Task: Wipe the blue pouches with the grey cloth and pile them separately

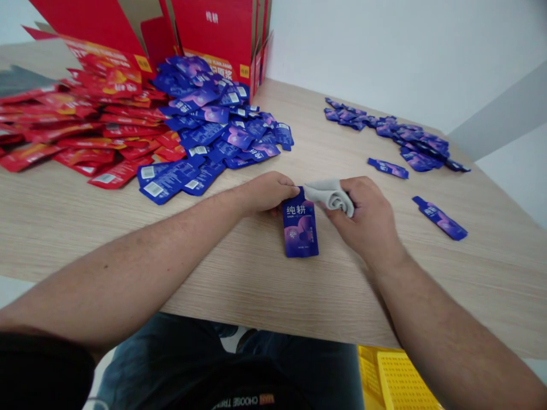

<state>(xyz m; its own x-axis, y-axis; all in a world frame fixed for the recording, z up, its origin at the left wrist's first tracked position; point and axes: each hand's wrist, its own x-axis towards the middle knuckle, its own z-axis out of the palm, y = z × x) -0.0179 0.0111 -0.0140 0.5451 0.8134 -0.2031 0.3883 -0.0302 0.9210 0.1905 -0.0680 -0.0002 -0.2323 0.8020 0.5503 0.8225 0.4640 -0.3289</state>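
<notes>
A purple-blue sachet (pixel 300 229) with white characters lies flat on the wooden table (pixel 265 273) in front of me. My left hand (pixel 265 192) is closed, pinching the sachet's top left corner. My right hand (pixel 365 217) is closed around a rolled grey cloth (pixel 331 195), which touches the sachet's top edge.
A heap of purple-blue sachets (pixel 213 131) and a heap of red sachets (pixel 72 125) lie at the back left, before red cartons (pixel 213 28). More purple sachets (pixel 401 136) lie at the back right, with two loose ones (pixel 440 218). A yellow crate (pixel 393 376) sits below the table's edge.
</notes>
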